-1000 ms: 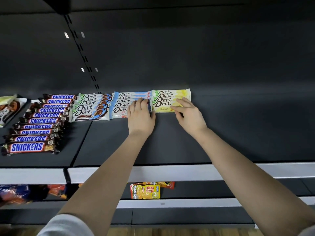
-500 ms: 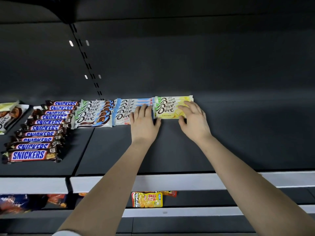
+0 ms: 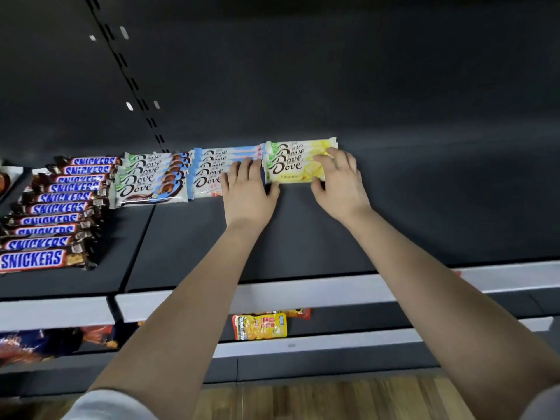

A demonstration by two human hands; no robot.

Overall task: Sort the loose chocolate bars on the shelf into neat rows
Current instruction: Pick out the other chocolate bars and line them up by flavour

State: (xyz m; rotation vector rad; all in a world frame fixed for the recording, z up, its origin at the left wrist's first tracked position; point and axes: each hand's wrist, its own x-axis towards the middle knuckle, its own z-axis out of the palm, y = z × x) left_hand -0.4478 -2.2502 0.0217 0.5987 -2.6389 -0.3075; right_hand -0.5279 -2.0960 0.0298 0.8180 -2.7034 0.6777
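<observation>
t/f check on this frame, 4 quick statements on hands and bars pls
1. The right hand grips the right end of the yellow Dove bars. True.
2. The Snickers bars lie to the right of all the Dove rows. False: they lie at the far left.
3. The left hand holds a bar lifted off the shelf. False: it lies flat, fingers on the blue Dove bars, nothing lifted.
4. A yellow packet lies on the lower shelf. True.
</observation>
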